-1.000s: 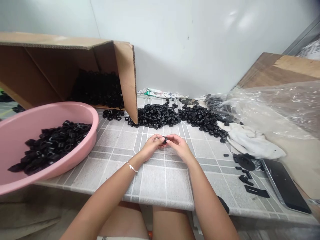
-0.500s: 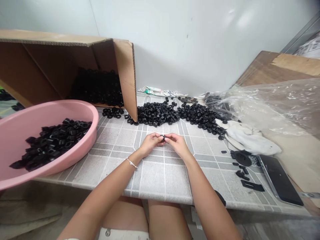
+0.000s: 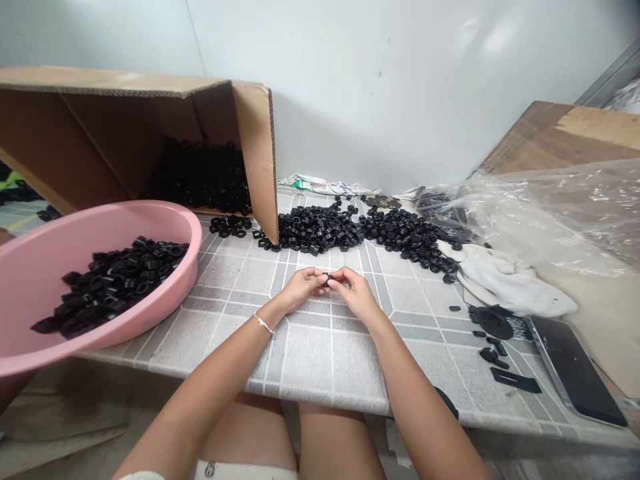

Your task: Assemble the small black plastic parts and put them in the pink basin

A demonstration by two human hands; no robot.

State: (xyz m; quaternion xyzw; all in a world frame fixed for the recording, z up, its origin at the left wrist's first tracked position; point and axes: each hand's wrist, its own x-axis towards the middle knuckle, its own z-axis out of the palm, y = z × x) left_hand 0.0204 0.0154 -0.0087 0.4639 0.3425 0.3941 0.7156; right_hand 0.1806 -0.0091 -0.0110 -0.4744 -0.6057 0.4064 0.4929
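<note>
My left hand (image 3: 300, 287) and my right hand (image 3: 354, 290) meet over the tiled tabletop (image 3: 310, 347), fingertips pinched together on one small black ring-shaped part (image 3: 327, 278). A thin bracelet sits on my left wrist. Beyond my hands lies a heap of the same black parts (image 3: 350, 230), spilling from a cardboard box (image 3: 125, 140) tipped on its side. A pink basin (image 3: 60, 280) at the left holds many more of these parts.
A crumpled clear plastic bag (image 3: 550, 213) and a white cloth (image 3: 510, 283) lie at the right. A dark phone (image 3: 575, 367) and a few flat black pieces (image 3: 495, 327) rest near the right front edge. A white wall closes the back.
My hands have stayed joined on the small part, with only slight finger movement. The view has shifted a little.
</note>
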